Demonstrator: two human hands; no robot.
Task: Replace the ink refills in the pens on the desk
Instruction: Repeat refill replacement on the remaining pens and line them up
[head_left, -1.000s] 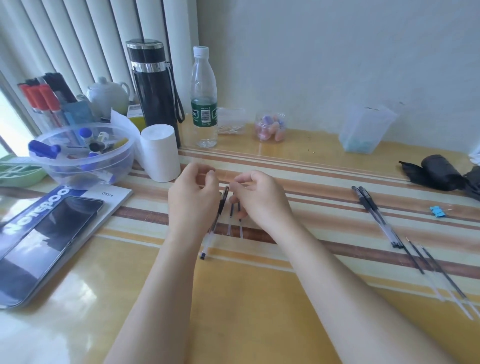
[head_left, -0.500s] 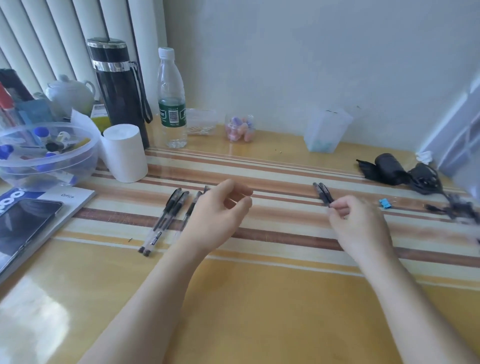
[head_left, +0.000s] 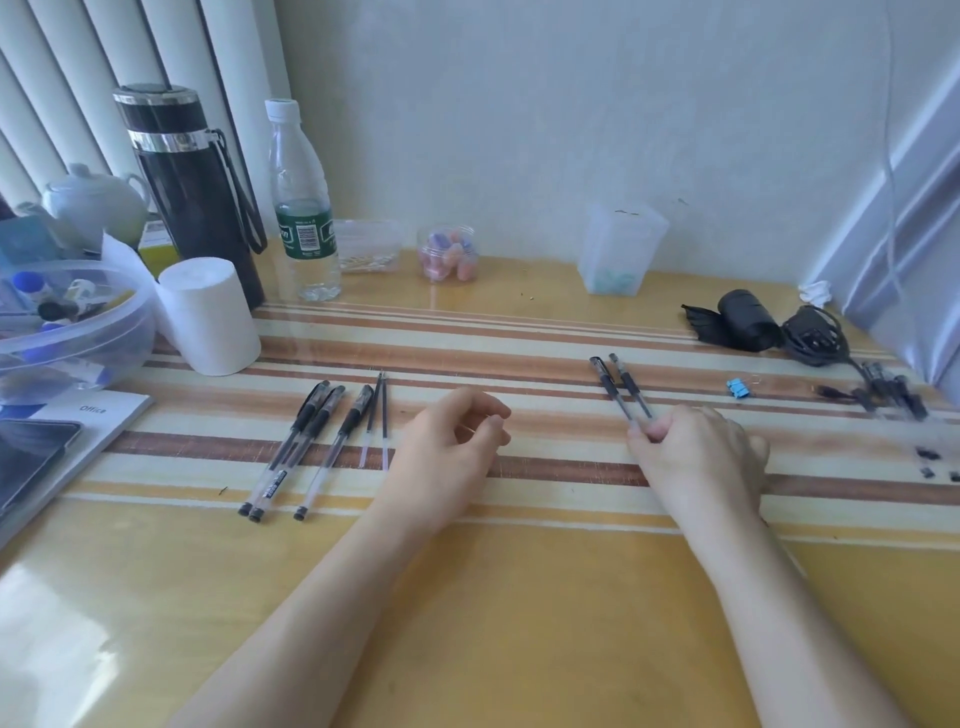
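Observation:
Three black-capped gel pens (head_left: 306, 447) lie side by side left of centre on the striped desk mat (head_left: 519, 353). Two thin ink refills (head_left: 376, 421) lie just right of them. My left hand (head_left: 447, 457) rests beside the refills, fingers loosely curled, holding nothing. Further right, my right hand (head_left: 696, 457) pinches the lower ends of two more black-capped pens (head_left: 621, 387), whose caps point away from me. Whether those pens are lifted off the mat is unclear.
At the back left stand a black flask (head_left: 187, 192), a water bottle (head_left: 304, 208), a white paper roll (head_left: 208, 317) and a clear bowl (head_left: 72, 322) of supplies. A notebook with a phone (head_left: 31, 457) lies at left. Black pouch, cables and small parts (head_left: 872, 389) crowd the right edge.
My right hand left the pens at centre, reached right and closed on the two pens there. My left hand let go and rests beside the three pens and two refills.

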